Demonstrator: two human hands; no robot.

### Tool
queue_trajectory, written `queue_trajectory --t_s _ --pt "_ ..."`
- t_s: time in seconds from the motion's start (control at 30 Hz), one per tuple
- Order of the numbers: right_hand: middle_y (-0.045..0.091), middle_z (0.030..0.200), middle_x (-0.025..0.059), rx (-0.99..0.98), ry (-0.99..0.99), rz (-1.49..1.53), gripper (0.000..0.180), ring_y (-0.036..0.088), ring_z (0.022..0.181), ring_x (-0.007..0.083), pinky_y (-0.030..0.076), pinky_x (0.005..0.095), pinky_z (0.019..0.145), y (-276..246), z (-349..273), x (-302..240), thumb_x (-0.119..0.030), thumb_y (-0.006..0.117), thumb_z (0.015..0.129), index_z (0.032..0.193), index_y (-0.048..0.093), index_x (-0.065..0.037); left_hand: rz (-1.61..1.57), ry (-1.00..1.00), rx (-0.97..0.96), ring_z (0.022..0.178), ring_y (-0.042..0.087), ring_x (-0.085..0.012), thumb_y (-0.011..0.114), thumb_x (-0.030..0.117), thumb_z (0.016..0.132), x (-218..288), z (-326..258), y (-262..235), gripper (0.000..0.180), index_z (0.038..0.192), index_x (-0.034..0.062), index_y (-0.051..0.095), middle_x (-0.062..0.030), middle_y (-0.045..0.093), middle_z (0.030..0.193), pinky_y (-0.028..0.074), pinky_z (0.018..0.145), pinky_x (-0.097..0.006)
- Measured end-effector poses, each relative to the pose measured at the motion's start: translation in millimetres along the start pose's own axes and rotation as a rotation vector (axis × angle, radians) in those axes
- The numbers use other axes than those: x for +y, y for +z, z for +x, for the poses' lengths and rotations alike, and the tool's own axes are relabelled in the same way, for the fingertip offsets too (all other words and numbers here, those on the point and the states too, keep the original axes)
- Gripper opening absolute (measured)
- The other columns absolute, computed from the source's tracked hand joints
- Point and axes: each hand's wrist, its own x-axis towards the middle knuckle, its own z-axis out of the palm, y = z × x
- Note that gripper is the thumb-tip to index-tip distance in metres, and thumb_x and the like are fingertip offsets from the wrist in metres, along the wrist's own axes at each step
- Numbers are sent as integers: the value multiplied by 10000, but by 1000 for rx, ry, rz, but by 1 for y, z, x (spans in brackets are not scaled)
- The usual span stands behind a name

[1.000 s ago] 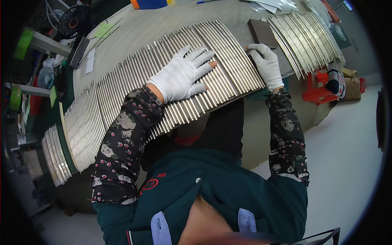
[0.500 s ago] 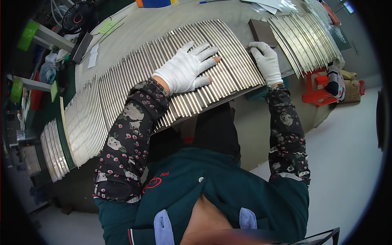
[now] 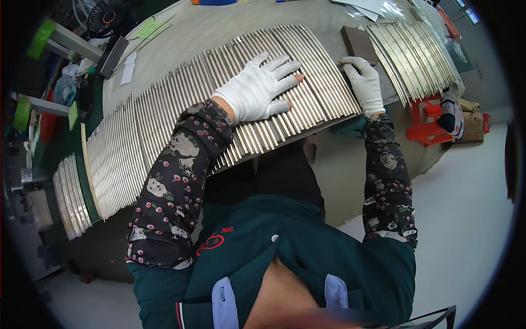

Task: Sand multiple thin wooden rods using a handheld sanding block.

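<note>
A long row of thin silver metal rods point(image 3: 164, 120) lies side by side across the grey worktable point(image 3: 219, 27). My left hand point(image 3: 258, 88), in a white glove, lies flat with fingers spread on the right part of that row. Beside the row's right end, my white-gloved right hand point(image 3: 366, 83) rests with curled fingers against the outermost rods, next to a dark flat block point(image 3: 357, 39). Whether it grips a rod is hidden. A second batch of rods point(image 3: 411, 55) lies farther right.
A small stack of rods point(image 3: 71, 197) sits at the far left beyond a green strip. A black fan point(image 3: 107, 12) and a dark box stand at the back left. A red stool point(image 3: 427, 118) and a cardboard box are on the floor at right.
Both hands stay in about the same place on the rods. The view has shifted slightly; my left hand's fingers point a little more to the right.
</note>
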Motion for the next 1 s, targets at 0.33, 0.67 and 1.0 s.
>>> queue_trajectory --t_s 0.33,0.67,1.0 --pt "684 949 54 14 6 -64 156 610 894 120 464 244 845 -4 3 7 -54 603 873 993 676 13 13 -7 4 1409 254 -295 448 471 914 -4 -18 1 642 1428 96 365 -116 310 1509 179 1152 -482" --pt "670 1006 50 3 2 -135 173 599 927 114 450 241 876 -18 4 14 -68 579 904 1033 667 7 -352 233 -53 1314 363 -319 693 401 748 95 -89 -22 678 1275 25 492 -173 428 1361 221 1133 -443" --pt "670 998 48 -7 39 -81 168 597 941 120 441 244 882 -18 1 15 -52 572 896 1028 660 4 -293 -393 405 1151 538 -373 587 273 878 71 -189 -61 455 1241 6 521 -163 564 1238 427 969 -448"
